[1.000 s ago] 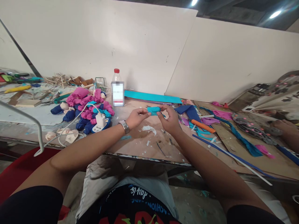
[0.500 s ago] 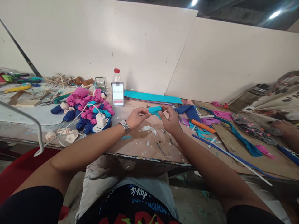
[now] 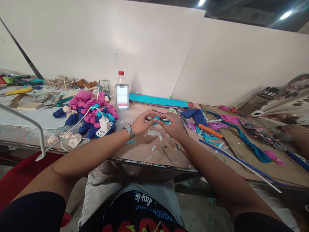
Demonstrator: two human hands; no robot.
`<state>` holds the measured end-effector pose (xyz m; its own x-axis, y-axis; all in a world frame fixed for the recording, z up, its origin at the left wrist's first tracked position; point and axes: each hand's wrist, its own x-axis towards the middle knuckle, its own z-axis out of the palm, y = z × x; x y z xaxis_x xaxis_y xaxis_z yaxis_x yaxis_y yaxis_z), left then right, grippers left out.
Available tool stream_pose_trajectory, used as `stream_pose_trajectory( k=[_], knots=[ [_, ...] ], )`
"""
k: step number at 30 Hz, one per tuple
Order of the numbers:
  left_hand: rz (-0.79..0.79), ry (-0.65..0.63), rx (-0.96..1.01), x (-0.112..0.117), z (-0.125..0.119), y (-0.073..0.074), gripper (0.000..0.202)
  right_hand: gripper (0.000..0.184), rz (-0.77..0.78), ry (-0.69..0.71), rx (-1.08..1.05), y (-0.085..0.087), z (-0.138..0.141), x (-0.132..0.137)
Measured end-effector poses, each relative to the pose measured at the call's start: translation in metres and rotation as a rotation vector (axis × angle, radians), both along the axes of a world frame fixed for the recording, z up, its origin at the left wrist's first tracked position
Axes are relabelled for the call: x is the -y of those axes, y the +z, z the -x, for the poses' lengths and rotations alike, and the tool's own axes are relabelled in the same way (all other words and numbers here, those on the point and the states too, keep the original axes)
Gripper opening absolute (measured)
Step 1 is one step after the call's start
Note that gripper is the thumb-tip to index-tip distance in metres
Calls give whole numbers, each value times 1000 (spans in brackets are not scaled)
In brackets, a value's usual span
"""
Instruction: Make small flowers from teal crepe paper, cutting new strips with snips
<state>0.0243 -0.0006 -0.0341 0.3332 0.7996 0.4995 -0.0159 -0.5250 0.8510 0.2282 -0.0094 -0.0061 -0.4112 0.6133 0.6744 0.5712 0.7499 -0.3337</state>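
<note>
My left hand (image 3: 143, 122) and my right hand (image 3: 172, 125) meet above the worktable (image 3: 145, 149), fingers pinched together on a small turquoise paper piece (image 3: 156, 119). Most of the piece is hidden between the fingertips. A wristwatch (image 3: 128, 130) sits on my left wrist. A white scrap (image 3: 154, 133) lies on the table just below my hands.
A pile of pink, blue and turquoise paper rolls (image 3: 90, 112) lies left, with a white charger on a power strip (image 3: 104, 125). A bottle (image 3: 121, 91) stands behind. Turquoise sheets (image 3: 158, 100) lean at the wall. Coloured strips (image 3: 212, 132) litter the right. Another person's arm (image 3: 298, 137) is at far right.
My hands have come closer together and sunk slightly; the turquoise piece, earlier spread between them, is now squeezed small between the fingertips.
</note>
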Motion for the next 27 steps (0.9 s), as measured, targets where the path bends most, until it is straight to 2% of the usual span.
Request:
stream_pose_trajectory(
  k=[6, 12, 22, 27],
  knots=[
    [91, -18, 105, -1, -2, 1, 41, 30, 46, -41, -42, 1, -1, 4],
    [180, -4, 207, -5, -2, -1, 47, 23, 47, -52, -84, 0, -1, 6],
    [234, -119, 261, -2, -2, 2, 49, 20, 113, -35, -85, 1, 0, 5],
    [213, -118, 271, -3, -3, 2, 50, 19, 112, -8, -94, 2, -1, 6]
  ],
)
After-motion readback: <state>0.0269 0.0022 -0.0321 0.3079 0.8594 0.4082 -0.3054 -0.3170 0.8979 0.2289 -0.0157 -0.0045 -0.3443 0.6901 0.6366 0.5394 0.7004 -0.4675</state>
